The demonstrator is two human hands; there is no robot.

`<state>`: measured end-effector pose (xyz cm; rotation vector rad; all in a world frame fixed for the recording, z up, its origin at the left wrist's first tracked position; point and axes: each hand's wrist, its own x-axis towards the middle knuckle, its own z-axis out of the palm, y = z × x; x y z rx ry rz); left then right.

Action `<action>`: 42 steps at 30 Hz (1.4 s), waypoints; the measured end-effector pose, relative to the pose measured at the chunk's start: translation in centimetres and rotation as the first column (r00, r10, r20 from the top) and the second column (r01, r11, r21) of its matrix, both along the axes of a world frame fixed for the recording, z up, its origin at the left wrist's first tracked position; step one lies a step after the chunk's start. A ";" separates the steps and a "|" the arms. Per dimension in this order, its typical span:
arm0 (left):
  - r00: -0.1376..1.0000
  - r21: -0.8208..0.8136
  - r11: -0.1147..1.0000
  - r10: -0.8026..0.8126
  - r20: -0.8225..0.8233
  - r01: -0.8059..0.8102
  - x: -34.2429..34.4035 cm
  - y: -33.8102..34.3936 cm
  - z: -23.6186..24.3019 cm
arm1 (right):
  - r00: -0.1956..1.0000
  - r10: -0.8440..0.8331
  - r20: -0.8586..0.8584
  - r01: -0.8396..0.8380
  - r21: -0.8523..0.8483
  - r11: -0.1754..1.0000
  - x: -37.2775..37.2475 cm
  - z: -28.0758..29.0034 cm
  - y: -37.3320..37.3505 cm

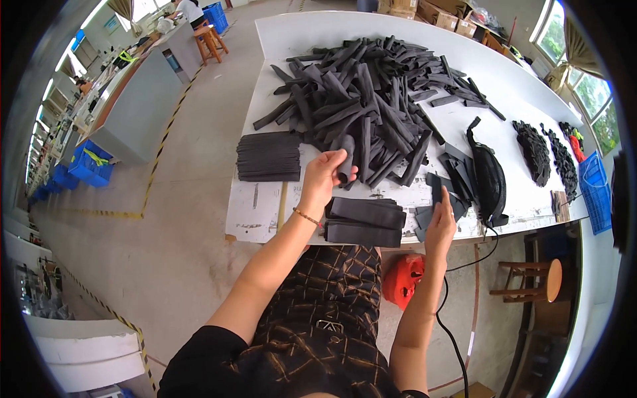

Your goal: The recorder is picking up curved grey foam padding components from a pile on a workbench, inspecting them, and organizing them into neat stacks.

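Observation:
My left hand [326, 174] is closed round a black fabric sleeve [345, 159], held upright at the near side of a big loose pile of similar sleeves [361, 99]. My right hand [440, 229] grips a flat dark strip [436, 188], its far end raised above several scattered flat dark pieces [458, 174]. Between my hands, near the table's front edge, lie stacked flat black pieces [365, 221]. A neat row of folded black sleeves [269, 157] sits left of my left hand.
On the white table [259, 215], a black mesh pouch [486, 176] with a cord lies right of my right hand. Farther right are bunched black pieces [533, 152] and a blue basket [595, 192]. Below stand a red bag [403, 282] and a wooden stool [541, 280].

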<state>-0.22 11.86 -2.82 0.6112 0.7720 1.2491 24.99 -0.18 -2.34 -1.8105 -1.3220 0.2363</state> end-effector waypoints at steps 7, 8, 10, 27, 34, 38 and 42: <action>0.933 -0.183 0.972 -0.074 0.353 0.146 -1.7 -3.8 -1.3 | 0.953 0.189 0.237 -0.250 0.261 0.932 -5.5 1.4 -2.4; 0.898 -0.227 0.961 -0.043 0.438 0.156 -1.7 -4.2 -1.1 | 0.959 0.149 0.242 -0.226 0.335 0.915 -5.9 1.7 -1.9; 0.908 -0.232 0.961 -0.041 0.418 0.150 -2.8 -4.0 -2.3 | 0.963 0.108 0.248 -0.201 0.390 0.899 -6.0 2.4 -0.7; 0.972 -0.133 0.977 -0.141 0.186 0.167 -4.4 -5.5 -0.6 | 0.747 0.478 0.463 -0.487 -0.108 0.867 -6.7 -3.0 -0.1; 0.926 -0.011 0.949 -0.306 0.222 0.316 -4.1 -5.7 -1.3 | 0.876 0.121 0.467 -0.345 0.430 0.834 -7.8 1.1 -0.3; 0.900 0.026 0.930 -0.361 0.243 0.366 -3.0 -7.2 0.8 | 0.856 0.205 0.474 -0.421 0.412 0.808 -9.1 2.7 -1.2; 0.889 0.036 0.927 -0.369 0.269 0.374 -2.7 -7.5 -0.4 | 0.858 0.404 0.317 -0.494 0.296 0.817 -10.5 3.1 -2.2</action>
